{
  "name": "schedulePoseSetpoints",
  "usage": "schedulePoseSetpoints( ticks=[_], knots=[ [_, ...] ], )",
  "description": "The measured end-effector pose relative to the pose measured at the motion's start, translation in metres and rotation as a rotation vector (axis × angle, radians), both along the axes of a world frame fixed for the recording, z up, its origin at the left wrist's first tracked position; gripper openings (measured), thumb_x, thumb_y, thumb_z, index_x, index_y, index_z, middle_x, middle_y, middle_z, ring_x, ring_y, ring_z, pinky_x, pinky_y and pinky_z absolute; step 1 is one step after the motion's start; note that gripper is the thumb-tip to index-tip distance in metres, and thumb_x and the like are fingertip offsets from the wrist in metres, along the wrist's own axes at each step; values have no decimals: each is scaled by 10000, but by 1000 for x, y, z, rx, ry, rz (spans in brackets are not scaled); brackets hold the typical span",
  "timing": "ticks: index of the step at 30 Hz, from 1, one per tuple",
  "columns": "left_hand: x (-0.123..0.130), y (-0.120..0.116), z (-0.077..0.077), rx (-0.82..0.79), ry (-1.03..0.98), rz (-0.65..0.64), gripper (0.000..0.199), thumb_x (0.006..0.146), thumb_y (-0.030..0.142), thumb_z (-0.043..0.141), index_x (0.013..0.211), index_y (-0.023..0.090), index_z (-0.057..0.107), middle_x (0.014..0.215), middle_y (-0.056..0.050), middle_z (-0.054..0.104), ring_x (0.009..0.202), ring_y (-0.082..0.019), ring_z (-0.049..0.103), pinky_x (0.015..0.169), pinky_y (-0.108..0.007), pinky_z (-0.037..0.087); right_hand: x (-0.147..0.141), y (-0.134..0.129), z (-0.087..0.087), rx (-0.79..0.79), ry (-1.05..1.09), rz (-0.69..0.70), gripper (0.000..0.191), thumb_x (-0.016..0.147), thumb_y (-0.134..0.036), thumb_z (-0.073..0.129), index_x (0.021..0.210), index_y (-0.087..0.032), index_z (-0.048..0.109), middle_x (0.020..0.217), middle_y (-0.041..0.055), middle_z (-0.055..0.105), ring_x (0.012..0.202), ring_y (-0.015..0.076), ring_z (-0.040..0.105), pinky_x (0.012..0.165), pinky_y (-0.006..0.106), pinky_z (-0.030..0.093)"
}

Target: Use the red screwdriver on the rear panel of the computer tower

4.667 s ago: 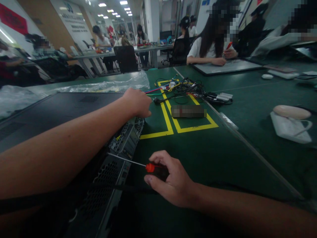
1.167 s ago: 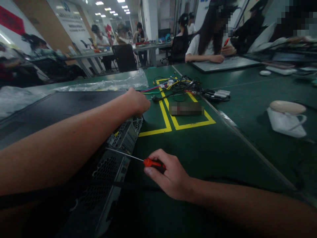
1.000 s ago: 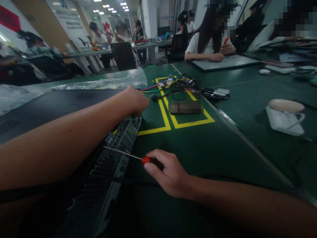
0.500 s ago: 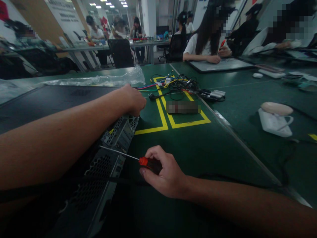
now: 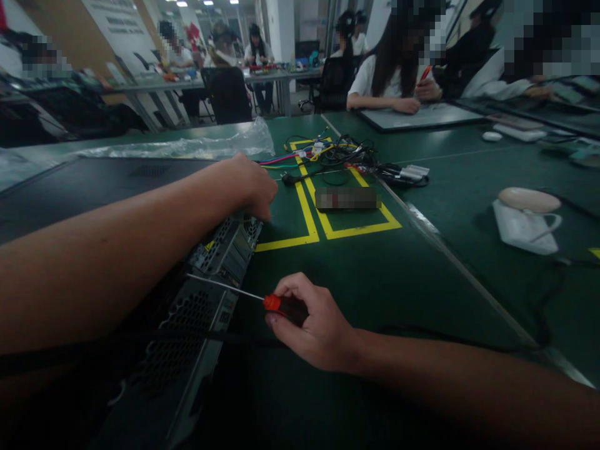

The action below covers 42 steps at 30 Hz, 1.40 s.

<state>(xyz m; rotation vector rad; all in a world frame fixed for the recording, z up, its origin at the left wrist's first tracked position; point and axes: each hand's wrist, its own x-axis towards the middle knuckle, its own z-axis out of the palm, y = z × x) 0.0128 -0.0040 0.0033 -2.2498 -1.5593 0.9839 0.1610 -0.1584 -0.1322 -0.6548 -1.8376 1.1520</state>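
Shifting its grip since a second ago, the right hand (image 5: 319,325) clasps a red-and-black screwdriver (image 5: 272,303) beside a computer case (image 5: 94,187).
Thumb and fingers wrap the handle as the metal shaft reaches toward the perforated rear panel (image 5: 227,259); contact at the tip is unclear. The left hand (image 5: 250,181) lies over the case's edge, its hold impossible to tell. Tangled cables (image 5: 349,153) rest beyond on the green table (image 5: 375,275).
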Motion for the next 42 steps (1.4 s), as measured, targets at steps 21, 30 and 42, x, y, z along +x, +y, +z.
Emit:
schedulePoseSetpoints(
  ticks=[21,30,42],
  knots=[
    [-2,4,-5,29,-56,34,465,705,530,675,1092,302,796,1134,-112,755,1158,-358,591,1014,-521,399,1,2,-1,-11,15,30,160,914,-238,673,1001,-199,543,781,-37,561,616,96,515,557,223,398],
    [-3,2,-4,8,-5,-25,480,784,541,567,1089,251,797,1171,-161,726,1159,-390,597,973,-558,424,4,3,7,70,-48,14,109,979,-268,570,996,-170,614,833,7,615,711,127,561,657,260,432],
    [-2,3,-1,15,-65,27,454,732,516,643,1106,305,791,1139,-126,753,1136,-363,615,996,-519,414,2,1,5,-23,-52,1,262,817,-181,692,1014,-216,523,813,-27,621,656,123,551,635,267,445]
  ],
)
